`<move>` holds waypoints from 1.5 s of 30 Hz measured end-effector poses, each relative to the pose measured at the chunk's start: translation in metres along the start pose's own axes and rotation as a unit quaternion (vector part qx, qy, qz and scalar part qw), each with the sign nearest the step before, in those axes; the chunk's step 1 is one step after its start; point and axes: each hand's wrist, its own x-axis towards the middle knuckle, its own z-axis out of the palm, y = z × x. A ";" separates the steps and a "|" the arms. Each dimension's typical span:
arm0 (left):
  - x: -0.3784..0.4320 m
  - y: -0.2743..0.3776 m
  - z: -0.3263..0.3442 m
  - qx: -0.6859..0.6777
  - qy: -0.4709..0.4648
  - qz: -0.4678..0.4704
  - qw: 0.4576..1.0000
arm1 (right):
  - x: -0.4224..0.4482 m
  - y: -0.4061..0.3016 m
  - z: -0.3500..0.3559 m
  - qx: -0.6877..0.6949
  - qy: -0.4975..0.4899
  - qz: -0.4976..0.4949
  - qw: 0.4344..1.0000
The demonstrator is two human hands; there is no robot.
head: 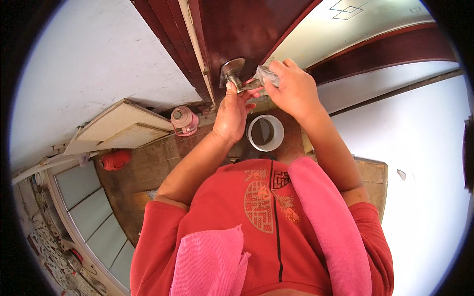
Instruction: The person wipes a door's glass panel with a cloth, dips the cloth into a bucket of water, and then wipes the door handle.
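Note:
A metal lever door handle with a round base plate juts from the dark red wooden door. My left hand grips the handle near its neck, the thumb on top and the fingers behind it. In my right hand is a crumpled greyish cloth, pinched beside the free end of the handle. Whether the cloth touches the metal there cannot be told. A pink towel hangs over my red shirt.
Below my hands a white bucket holds dark liquid on the floor. A pink thermos and a red one stand near leaning boards at the left wall. A wooden piece lies at the right.

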 end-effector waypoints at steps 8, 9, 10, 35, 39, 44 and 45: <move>-0.005 0.003 0.012 -0.028 0.036 0.018 0.999 | 0.009 -0.024 0.006 0.029 -0.027 -0.035 0.999; -0.004 0.003 0.010 -0.020 0.040 0.020 0.999 | 0.012 -0.018 0.003 0.020 -0.047 -0.012 0.999; -0.003 0.001 0.006 -0.017 0.031 0.016 0.999 | 0.014 -0.011 -0.001 0.011 -0.066 0.010 0.998; -0.002 0.001 0.001 -0.028 0.002 0.002 1.000 | 0.021 -0.012 -0.003 -0.021 -0.104 -0.001 0.994; -0.001 0.003 -0.006 -0.025 -0.036 -0.018 0.999 | 0.015 0.004 -0.010 -0.012 -0.063 0.037 0.997; -0.005 0.008 -0.004 -0.124 -0.031 -0.018 0.992 | -0.002 -0.008 0.003 0.122 0.107 -0.084 0.983; -0.006 0.007 -0.005 -0.131 -0.023 -0.010 0.991 | -0.001 -0.014 0.005 0.107 0.115 -0.093 0.983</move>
